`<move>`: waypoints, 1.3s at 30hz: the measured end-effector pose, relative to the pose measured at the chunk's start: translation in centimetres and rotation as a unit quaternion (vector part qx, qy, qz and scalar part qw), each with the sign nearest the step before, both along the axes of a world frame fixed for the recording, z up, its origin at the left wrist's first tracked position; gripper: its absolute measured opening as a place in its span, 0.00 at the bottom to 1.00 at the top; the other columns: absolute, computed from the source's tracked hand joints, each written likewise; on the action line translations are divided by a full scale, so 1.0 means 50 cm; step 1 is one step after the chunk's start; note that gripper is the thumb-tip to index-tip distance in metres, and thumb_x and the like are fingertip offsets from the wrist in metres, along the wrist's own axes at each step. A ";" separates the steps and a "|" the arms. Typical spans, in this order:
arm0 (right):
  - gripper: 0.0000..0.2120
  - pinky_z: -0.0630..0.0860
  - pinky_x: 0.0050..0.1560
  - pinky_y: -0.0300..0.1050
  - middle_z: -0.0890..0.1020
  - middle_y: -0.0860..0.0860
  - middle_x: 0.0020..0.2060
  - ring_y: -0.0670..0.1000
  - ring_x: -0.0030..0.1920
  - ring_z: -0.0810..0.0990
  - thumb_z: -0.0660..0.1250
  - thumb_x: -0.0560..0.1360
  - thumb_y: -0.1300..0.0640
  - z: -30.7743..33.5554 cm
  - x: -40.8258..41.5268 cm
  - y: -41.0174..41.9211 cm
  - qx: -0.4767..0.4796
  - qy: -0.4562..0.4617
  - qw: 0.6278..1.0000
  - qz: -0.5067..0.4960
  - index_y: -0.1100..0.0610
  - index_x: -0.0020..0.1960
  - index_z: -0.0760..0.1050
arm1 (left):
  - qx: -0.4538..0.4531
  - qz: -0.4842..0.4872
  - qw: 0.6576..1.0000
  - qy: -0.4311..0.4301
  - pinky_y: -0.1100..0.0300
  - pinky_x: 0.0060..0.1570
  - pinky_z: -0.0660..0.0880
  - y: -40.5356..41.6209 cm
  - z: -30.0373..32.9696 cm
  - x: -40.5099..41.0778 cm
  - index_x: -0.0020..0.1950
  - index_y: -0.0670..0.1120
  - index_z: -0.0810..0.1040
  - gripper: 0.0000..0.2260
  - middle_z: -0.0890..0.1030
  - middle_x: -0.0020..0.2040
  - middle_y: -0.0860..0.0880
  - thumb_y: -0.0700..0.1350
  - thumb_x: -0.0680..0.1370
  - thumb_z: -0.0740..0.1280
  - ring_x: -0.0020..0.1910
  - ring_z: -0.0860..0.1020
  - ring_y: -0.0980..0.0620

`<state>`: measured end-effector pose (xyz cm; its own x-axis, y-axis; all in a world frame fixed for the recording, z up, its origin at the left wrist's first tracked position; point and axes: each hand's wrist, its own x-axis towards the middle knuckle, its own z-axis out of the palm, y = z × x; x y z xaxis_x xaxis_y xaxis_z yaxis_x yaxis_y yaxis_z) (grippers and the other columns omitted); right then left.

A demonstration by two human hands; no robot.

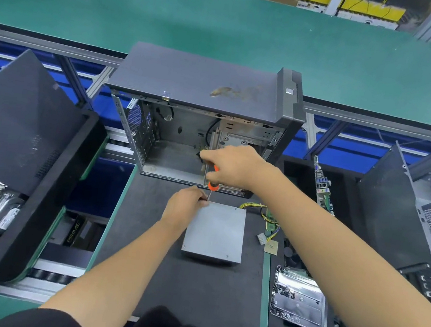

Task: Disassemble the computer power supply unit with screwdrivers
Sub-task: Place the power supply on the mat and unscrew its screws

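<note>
The right hand (232, 165) is wrapped around the orange-and-black handle of a screwdriver (213, 181), held nearly upright with its thin metal shaft pointing down at the far left corner of a flat grey metal power supply box (214, 234). The left hand (185, 204) rests at that same corner, fingertips pinched together by the shaft's tip; whether they grip the shaft or a screw is hard to make out.

The box lies flat on a dark foam mat (166, 280) covering the counter, near the mat's middle, its long axis running from the near edge toward the far edge. A bundle of yellow and black wires (258, 207) trails from its far right corner to a white connector.

Just beyond, at the mat's far edge, stands an open, gutted grey computer case (200, 123). A clear plastic tray of small screws (299, 300) sits toward the right. Behind runs a green conveyor surface (227, 22) in a workshop. Other dark cases at left and right are cut off.
</note>
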<state>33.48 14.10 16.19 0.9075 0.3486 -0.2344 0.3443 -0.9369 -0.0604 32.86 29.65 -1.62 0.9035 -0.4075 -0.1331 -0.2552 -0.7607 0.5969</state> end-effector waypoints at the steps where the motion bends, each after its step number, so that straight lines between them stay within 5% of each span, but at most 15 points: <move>1: 0.05 0.69 0.35 0.47 0.75 0.46 0.44 0.54 0.45 0.76 0.65 0.73 0.53 0.005 -0.002 0.000 0.037 0.025 0.999 0.005 0.48 0.48 0.71 | 0.011 -0.003 1.000 -0.005 0.53 0.52 0.75 0.000 0.000 0.001 0.56 0.47 0.84 0.08 0.82 0.56 0.52 0.49 0.81 0.69 0.55 0.79 0.50; 5: 0.13 0.76 0.40 0.50 0.70 0.44 0.47 0.52 0.49 0.75 0.64 0.70 0.63 0.011 -0.006 0.001 0.106 0.079 0.991 -0.001 0.45 0.45 0.78 | 0.027 -0.006 0.999 -0.017 0.52 0.52 0.77 0.003 -0.003 0.003 0.55 0.49 0.84 0.08 0.83 0.56 0.54 0.51 0.81 0.69 0.54 0.80 0.50; 10: 0.13 0.64 0.34 0.45 0.72 0.48 0.36 0.57 0.40 0.76 0.64 0.74 0.43 -0.002 -0.003 0.017 -0.022 -0.053 0.998 -0.013 0.50 0.50 0.67 | 0.045 -0.022 0.998 -0.024 0.54 0.51 0.76 0.006 0.004 0.012 0.56 0.51 0.84 0.09 0.83 0.56 0.55 0.53 0.81 0.68 0.55 0.80 0.51; 17: 0.12 0.66 0.35 0.43 0.70 0.44 0.43 0.49 0.48 0.73 0.66 0.68 0.63 -0.006 -0.014 0.007 0.098 0.025 0.995 -0.005 0.46 0.43 0.74 | 0.128 -0.071 0.988 -0.058 0.54 0.51 0.75 0.009 0.019 0.024 0.57 0.54 0.82 0.11 0.83 0.58 0.57 0.57 0.83 0.64 0.55 0.80 0.51; 21: 0.12 0.75 0.40 0.48 0.73 0.45 0.46 0.49 0.49 0.74 0.66 0.68 0.63 0.002 -0.020 0.004 0.095 0.015 0.995 -0.009 0.46 0.44 0.75 | 0.134 -0.076 0.985 -0.079 0.57 0.47 0.74 0.009 0.021 0.020 0.57 0.55 0.81 0.10 0.82 0.57 0.57 0.57 0.83 0.63 0.54 0.81 0.51; 26: 0.11 0.75 0.40 0.49 0.72 0.45 0.44 0.48 0.45 0.73 0.66 0.67 0.62 0.004 -0.027 0.001 0.092 -0.003 0.996 -0.021 0.46 0.44 0.74 | 0.132 -0.056 0.986 -0.088 0.58 0.41 0.72 0.013 0.018 0.010 0.54 0.55 0.80 0.08 0.83 0.54 0.56 0.55 0.81 0.63 0.49 0.82 0.51; 39: 0.13 0.61 0.34 0.42 0.72 0.42 0.43 0.43 0.42 0.73 0.65 0.65 0.63 -0.008 -0.039 -0.040 0.160 -0.016 0.983 -0.085 0.45 0.41 0.70 | -0.113 -0.024 0.993 0.034 0.55 0.59 0.79 0.052 -0.011 0.006 0.60 0.45 0.84 0.10 0.85 0.56 0.51 0.44 0.79 0.73 0.53 0.82 0.54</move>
